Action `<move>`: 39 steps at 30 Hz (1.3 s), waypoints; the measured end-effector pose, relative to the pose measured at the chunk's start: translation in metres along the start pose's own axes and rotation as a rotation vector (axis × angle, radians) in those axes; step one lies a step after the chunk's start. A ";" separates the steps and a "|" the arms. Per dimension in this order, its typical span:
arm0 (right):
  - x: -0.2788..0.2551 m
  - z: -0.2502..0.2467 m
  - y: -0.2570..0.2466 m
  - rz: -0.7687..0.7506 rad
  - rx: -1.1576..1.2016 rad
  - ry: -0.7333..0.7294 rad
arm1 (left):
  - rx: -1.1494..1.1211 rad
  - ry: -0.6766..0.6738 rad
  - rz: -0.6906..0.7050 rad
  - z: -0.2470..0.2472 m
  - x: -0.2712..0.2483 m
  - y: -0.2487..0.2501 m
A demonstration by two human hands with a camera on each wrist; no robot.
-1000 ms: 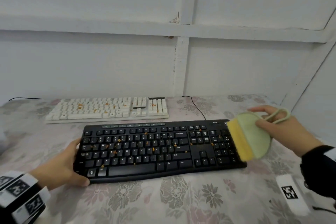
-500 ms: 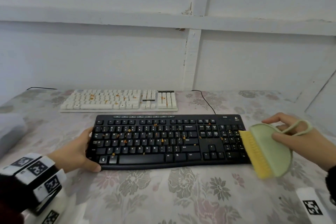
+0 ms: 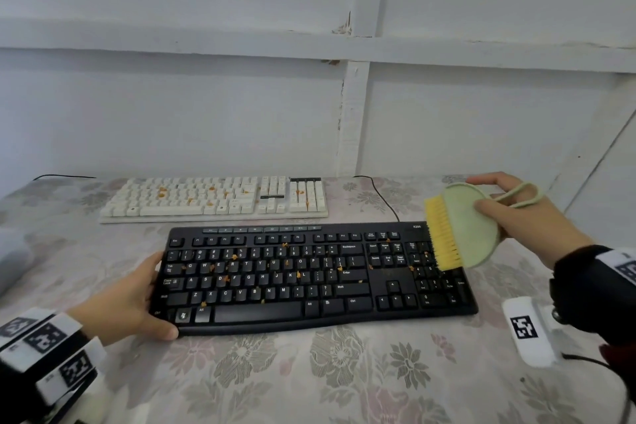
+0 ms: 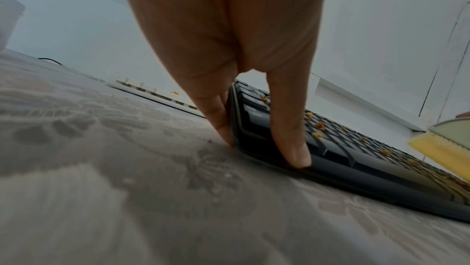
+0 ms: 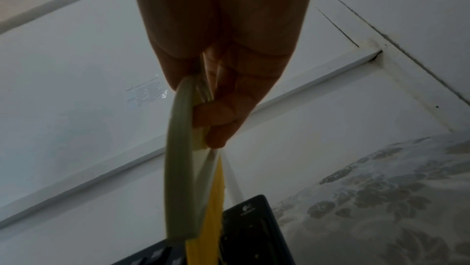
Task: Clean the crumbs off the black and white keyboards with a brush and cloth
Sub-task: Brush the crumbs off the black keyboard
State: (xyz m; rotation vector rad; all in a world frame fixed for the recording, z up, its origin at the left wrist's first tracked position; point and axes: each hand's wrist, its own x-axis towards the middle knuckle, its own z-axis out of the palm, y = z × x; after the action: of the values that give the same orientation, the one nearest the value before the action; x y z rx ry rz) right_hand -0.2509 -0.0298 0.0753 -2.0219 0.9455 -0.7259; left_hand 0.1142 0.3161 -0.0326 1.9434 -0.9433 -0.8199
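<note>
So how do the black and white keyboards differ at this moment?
The black keyboard lies nearer, the white keyboard behind it toward the wall. The left hand grips the black one's left end; nothing touches the white one. The brush, held by the right hand, is over the black one only. Both carry orange crumbs.

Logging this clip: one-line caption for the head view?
Left hand steadies crumb-strewn black keyboard; right hand holds yellow-bristled brush over its number pad.

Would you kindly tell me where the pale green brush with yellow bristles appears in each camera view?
Head: pale green brush with yellow bristles, right side, above the black keyboard's number pad.
Left wrist: right edge, only partly in frame.
Right wrist: centre, edge-on.
Shared landmark: the black keyboard.
</note>
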 end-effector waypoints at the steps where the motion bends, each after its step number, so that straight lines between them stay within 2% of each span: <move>1: 0.000 0.002 0.000 0.003 -0.018 -0.008 | 0.012 -0.002 0.004 -0.001 0.000 -0.001; 5: -0.015 0.011 0.001 -0.026 -0.129 -0.024 | 0.018 -0.004 0.017 -0.002 0.001 -0.003; 10: -0.041 0.009 0.005 -0.014 -0.164 -0.130 | 0.019 -0.007 0.018 -0.001 0.002 -0.003; 17: -0.009 0.006 -0.010 -0.047 -0.103 0.082 | 0.030 -0.003 0.021 0.000 0.002 -0.003; 25: -0.048 0.009 0.007 0.005 -0.135 -0.087 | 0.048 -0.006 0.023 -0.003 0.004 -0.010; 31: -0.020 0.005 -0.003 -0.034 -0.106 0.060 | 0.060 -0.006 0.017 -0.004 0.005 -0.009; 35: -0.027 0.012 0.004 -0.027 -0.158 0.008 | 0.106 -0.002 0.010 -0.007 0.007 -0.015; 39: -0.053 0.010 0.015 0.021 -0.133 -0.104 | 0.106 -0.006 0.006 -0.008 0.008 -0.019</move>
State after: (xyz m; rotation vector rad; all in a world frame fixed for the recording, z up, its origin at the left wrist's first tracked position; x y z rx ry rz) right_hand -0.2787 0.0106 0.0491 -2.1397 0.9756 -0.5535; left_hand 0.1302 0.3196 -0.0469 2.0283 -1.0134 -0.7868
